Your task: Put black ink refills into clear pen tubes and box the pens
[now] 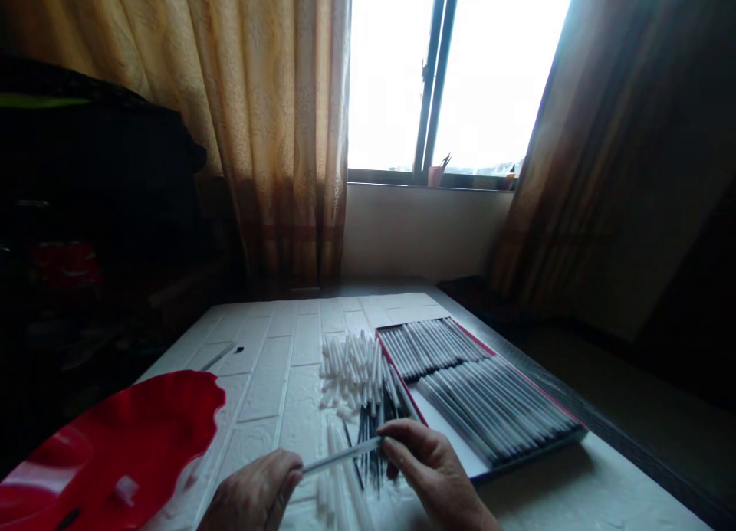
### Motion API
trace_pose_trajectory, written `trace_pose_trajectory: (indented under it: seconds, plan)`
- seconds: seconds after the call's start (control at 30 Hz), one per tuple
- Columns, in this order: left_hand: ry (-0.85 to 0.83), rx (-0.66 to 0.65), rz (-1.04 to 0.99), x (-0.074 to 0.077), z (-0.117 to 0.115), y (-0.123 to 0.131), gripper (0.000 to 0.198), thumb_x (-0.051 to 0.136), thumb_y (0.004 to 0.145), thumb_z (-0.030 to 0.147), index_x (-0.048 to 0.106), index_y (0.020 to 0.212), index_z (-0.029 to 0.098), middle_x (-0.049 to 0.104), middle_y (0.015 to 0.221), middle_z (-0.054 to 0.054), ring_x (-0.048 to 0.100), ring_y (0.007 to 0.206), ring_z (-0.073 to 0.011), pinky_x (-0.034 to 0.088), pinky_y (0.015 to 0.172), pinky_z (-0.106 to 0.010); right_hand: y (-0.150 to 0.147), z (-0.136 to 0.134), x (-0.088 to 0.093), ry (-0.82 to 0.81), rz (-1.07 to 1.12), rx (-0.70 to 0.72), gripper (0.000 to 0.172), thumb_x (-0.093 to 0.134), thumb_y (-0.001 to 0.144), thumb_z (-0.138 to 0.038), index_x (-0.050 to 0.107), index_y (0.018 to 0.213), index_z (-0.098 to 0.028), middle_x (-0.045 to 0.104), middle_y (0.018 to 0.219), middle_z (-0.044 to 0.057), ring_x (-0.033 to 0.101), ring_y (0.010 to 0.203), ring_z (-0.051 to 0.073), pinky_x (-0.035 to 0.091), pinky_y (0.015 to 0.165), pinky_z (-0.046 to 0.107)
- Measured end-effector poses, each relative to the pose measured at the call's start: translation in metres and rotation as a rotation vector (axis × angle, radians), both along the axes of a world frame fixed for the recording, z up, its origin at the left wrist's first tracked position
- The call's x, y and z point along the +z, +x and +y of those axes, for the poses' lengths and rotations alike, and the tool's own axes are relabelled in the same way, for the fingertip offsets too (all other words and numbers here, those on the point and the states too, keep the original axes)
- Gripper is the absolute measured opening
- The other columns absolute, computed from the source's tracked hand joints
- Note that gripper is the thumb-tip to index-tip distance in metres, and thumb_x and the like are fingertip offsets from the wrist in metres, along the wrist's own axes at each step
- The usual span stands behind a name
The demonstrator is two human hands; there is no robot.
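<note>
A thin, pale, see-through tube (340,457) spans the gap between my two hands at the front of the table. My left hand (253,491) is closed around its left end, and my right hand (422,463) pinches its right end. Beneath and behind it lie dark thin rods (372,427) and long clear tubes (339,496). A heap of short white tubes (350,366) sits just beyond. To the right, a shallow red-edged box (480,470) holds two rows of grey tube-like pieces (500,404).
A red wavy-rimmed dish (143,416) with a small pale piece inside stands at the left. Behind it, a thin tube (218,356) and a small black piece (239,350) lie on the brick-patterned white table cover (264,378). Curtains flank a window behind.
</note>
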State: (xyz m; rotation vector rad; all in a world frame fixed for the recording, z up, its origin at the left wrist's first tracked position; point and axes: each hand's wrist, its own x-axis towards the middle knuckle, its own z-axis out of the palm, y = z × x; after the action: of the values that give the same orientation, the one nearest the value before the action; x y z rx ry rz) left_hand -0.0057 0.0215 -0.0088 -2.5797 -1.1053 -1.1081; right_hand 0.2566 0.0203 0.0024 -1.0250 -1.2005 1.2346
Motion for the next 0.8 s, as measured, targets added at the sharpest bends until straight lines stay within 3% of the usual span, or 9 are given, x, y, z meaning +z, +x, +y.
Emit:
trace_pose_trajectory:
  seconds: [0.2,0.4,0.6,0.7,0.8]
  plan:
    - [-0.086,-0.039,-0.023,0.003,0.0,-0.001,0.021,0.038,0.1,0.047,0.045,0.103,0.028,0.065,0.067,0.007,0.066,0.051,-0.01,0.05,0.049,-0.013,-0.002,0.003,-0.008,-0.018,-0.047,0.004,0.054,0.076,0.061,-0.067,0.073,0.078,-0.016,0.063,0.062,0.002,0.057,0.051,0.013,0.048,0.051,0.025]
    - [0.05,-0.016,-0.063,0.003,0.003,-0.001,0.019,0.036,0.103,0.04,0.049,0.104,0.026,0.067,0.075,0.003,0.07,0.062,-0.0114,0.054,0.061,-0.016,-0.003,0.001,-0.017,-0.027,-0.037,0.007,0.051,0.077,0.063,-0.064,0.073,0.081,-0.016,0.066,0.066,0.003,0.059,0.054,0.014,0.049,0.054,0.026]
    - [0.01,-0.002,-0.036,0.005,0.003,-0.001,0.025,0.035,0.103,0.04,0.054,0.092,0.027,0.066,0.072,0.004,0.069,0.062,-0.012,0.054,0.06,-0.016,-0.004,0.005,-0.033,0.007,-0.023,-0.001,0.052,0.075,0.067,-0.064,0.074,0.083,-0.015,0.066,0.065,0.003,0.058,0.053,0.013,0.049,0.053,0.025]
    - [-0.125,-0.024,-0.013,0.006,0.0,-0.002,0.028,0.033,0.103,0.037,0.053,0.085,0.027,0.065,0.069,0.005,0.069,0.062,-0.0113,0.052,0.059,-0.015,-0.004,0.004,-0.029,0.008,-0.023,-0.008,0.052,0.075,0.066,-0.064,0.073,0.083,-0.015,0.066,0.065,0.003,0.058,0.053,0.013,0.049,0.053,0.025]
    - [-0.159,-0.052,-0.036,0.006,-0.002,-0.002,0.02,0.037,0.101,0.042,0.051,0.098,0.028,0.068,0.073,0.006,0.069,0.06,-0.0107,0.052,0.056,-0.014,-0.005,0.0,-0.016,-0.014,-0.023,-0.007,0.051,0.076,0.065,-0.064,0.073,0.081,-0.016,0.065,0.065,0.003,0.058,0.053,0.014,0.049,0.053,0.025]
